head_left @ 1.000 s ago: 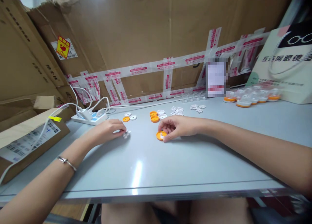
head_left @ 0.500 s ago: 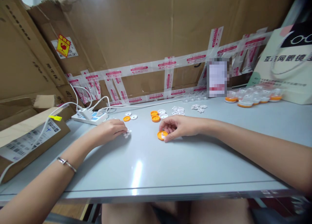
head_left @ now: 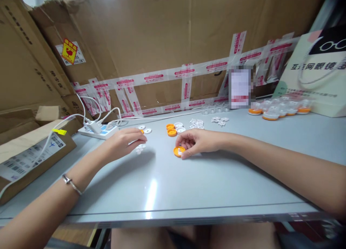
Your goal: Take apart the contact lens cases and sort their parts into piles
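My right hand [head_left: 190, 142] holds the rim of a round orange cap [head_left: 177, 151] between thumb and fingers, flat on the table. A small white piece [head_left: 180, 151] stands inside the cap. My left hand [head_left: 127, 139] hovers over a small pile of white plastic pieces [head_left: 140, 149], its fingertips drawn together. Whether something tiny is between them I cannot make out. Behind the left hand lie white rings [head_left: 147, 131] and an orange one, partly covered. Orange caps [head_left: 172, 132] and white caps [head_left: 178, 125] stand just beyond my right hand.
Further back are white lattice-like pieces [head_left: 196, 123], a second small heap of them [head_left: 220, 121] and clear cups [head_left: 214, 108]. Assembled clear-and-orange containers [head_left: 281, 108] sit by a paper bag [head_left: 310, 72]. At left are a power strip [head_left: 100, 131] with cables and an open carton [head_left: 40, 151].
My left hand has lifted off the pile of white pieces and moved slightly right. My right hand stays on the orange cap.
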`<state>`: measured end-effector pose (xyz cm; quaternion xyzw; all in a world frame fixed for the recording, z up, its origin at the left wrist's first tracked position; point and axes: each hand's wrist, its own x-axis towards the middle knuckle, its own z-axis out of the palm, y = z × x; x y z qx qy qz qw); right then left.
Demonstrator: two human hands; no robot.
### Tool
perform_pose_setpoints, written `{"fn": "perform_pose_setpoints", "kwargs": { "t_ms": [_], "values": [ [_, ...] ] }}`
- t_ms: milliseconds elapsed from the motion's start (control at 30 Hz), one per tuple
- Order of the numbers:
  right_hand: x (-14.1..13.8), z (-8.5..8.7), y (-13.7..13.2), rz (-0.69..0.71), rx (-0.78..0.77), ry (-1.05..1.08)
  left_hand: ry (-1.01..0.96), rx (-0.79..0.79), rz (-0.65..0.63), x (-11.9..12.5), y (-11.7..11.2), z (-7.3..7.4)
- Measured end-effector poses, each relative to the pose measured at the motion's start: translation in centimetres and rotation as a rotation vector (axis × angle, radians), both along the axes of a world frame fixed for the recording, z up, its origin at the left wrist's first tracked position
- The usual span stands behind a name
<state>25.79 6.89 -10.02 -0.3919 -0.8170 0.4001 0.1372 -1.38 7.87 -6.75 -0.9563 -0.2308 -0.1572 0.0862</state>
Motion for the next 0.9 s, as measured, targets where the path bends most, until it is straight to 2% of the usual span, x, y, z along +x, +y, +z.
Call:
{"fn": "perform_pose_setpoints", "kwargs": {
  "t_ms": [167, 300, 433, 667, 767, 900],
  "values": [
    [0.0, 0.0, 0.0, 0.009, -0.012, 0.026, 0.116, -0.116, -0.121, 5.8, -1.6, 0.9],
    [0.0, -0.4, 0.1, 0.092, -0.007, 0.106, 0.170, -0.261, -0.263, 8.7, -0.9, 0.5],
    [0.0, -0.7, 0.5, 0.113, -0.020, 0.125, 0.171, -0.352, -0.316, 8.8, 0.4, -0.2],
    [0.1, -0.9, 0.9, 0.111, 0.000, 0.105, 0.145, -0.370, -0.337, 8.6, 0.9, -1.0],
    [0.1, -0.9, 0.9, 0.102, -0.032, 0.121, 0.100, -0.312, -0.364, 8.6, 0.9, -1.4],
    [0.1, -0.7, 0.8, 0.093, -0.044, 0.109, 0.060, -0.153, -0.392, 8.4, 0.6, -1.8]
  ]
}}
